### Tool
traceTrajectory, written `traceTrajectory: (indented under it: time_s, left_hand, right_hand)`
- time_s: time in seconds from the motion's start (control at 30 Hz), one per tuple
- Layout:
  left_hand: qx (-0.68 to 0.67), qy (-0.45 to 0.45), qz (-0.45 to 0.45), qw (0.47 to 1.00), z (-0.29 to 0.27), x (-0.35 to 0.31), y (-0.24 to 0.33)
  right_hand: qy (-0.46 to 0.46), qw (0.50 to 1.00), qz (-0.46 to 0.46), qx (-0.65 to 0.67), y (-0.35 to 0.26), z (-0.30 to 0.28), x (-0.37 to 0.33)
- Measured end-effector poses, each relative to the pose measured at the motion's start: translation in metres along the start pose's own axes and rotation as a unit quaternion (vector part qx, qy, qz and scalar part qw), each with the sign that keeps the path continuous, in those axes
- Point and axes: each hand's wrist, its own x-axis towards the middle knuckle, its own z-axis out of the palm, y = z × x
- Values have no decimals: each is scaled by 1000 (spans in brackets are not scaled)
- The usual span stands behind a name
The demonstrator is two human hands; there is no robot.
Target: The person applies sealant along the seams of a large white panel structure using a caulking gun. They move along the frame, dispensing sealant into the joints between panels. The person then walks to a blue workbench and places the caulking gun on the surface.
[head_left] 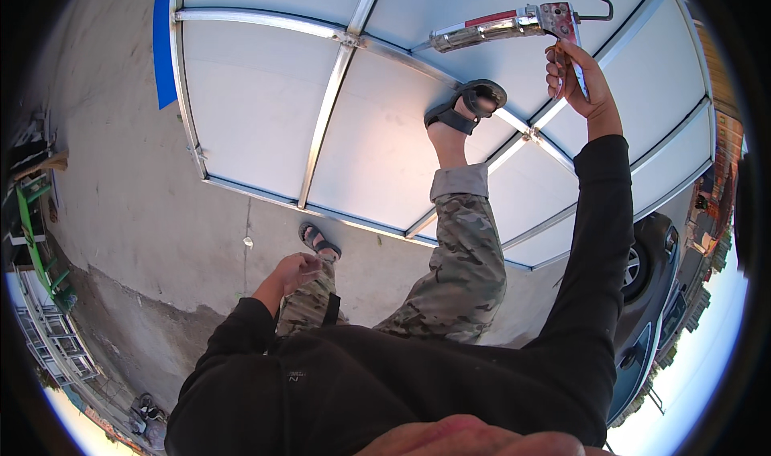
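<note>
My right hand (580,82) is wrapped round the handle and trigger of a caulking gun (506,30). The gun has a worn metal and red body, with a hooked rod at its right end. Its nozzle points left, close over a metal bar of a large framed panel (328,102) with white sheets between silvery bars. My left hand (295,273) hangs low beside my left leg, away from the panel, its fingers curled together. Whatever it may hold is too small to make out.
My right sandalled foot (466,106) stands on the panel; the left one (320,241) is on the concrete floor (161,215). A blue strip (164,46) runs along the panel's left edge. A dark car (642,295) is parked at the right. Green and white metal frames (52,319) stand far left.
</note>
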Motion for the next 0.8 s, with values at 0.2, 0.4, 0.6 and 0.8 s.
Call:
traceTrajectory:
  time_s: [0.2, 0.4, 0.6, 0.8]
  left_hand:
    - [17, -26, -22, 999, 5, 2, 2]
    - [23, -39, -42, 998, 9, 8, 6]
    - [35, -43, -53, 997, 18, 14, 12]
    - [40, -66, -51, 996, 25, 20, 20]
  right_hand:
    - [23, 1000, -12, -19, 0, -42, -12]
    - [38, 998, -7, -42, 1, -73, -28]
    - [65, 995, -10, -73, 1, -93, -40]
    - [89, 992, 2, -89, 2, -112, -51]
